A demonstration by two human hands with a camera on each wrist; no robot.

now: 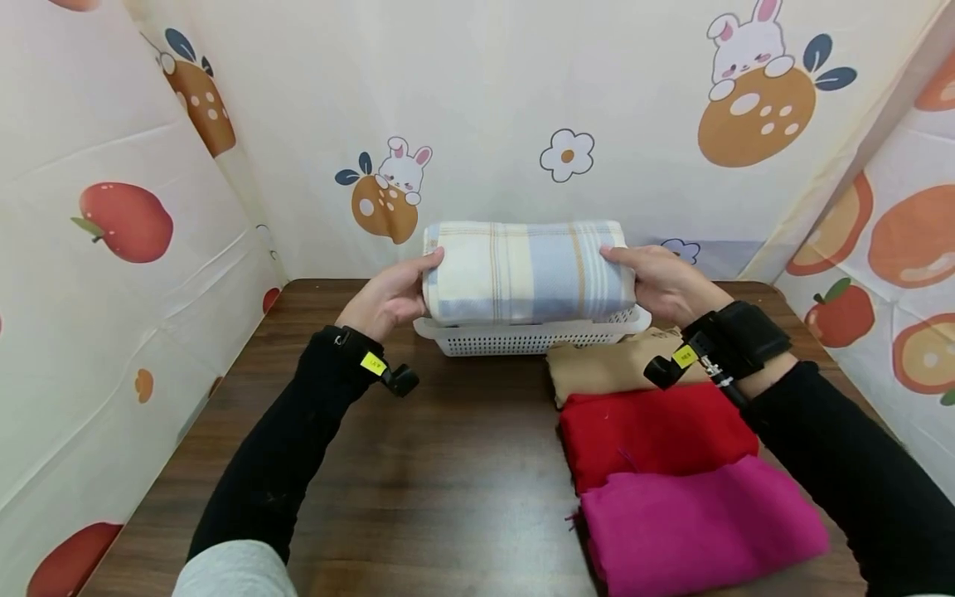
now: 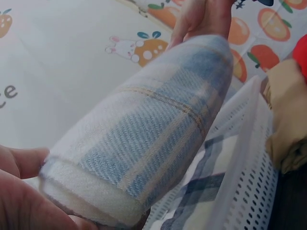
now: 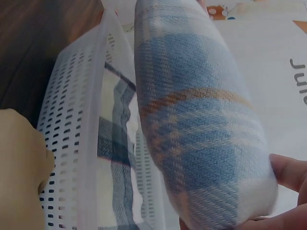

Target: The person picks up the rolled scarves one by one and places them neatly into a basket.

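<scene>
A folded plaid scarf [image 1: 522, 274] in cream and pale blue, with thin tan stripes, is held by both hands over a white perforated basket [image 1: 492, 342]. At its left end my left hand [image 1: 391, 294] grips it, thumb on the near face. My right hand [image 1: 664, 278] grips the other end in the same way. In the right wrist view, a dark-and-cream checked cloth [image 3: 112, 158] lies inside the basket, beneath the scarf. The scarf hides most of the basket's inside in the head view.
Right of centre on the wooden table [image 1: 418, 481] lie three folded cloths in a row: tan [image 1: 604, 369], red [image 1: 656, 435] and magenta [image 1: 701, 526]. Loose threads show at the edge of the magenta one. A printed curtain [image 1: 485, 99] hangs behind the basket.
</scene>
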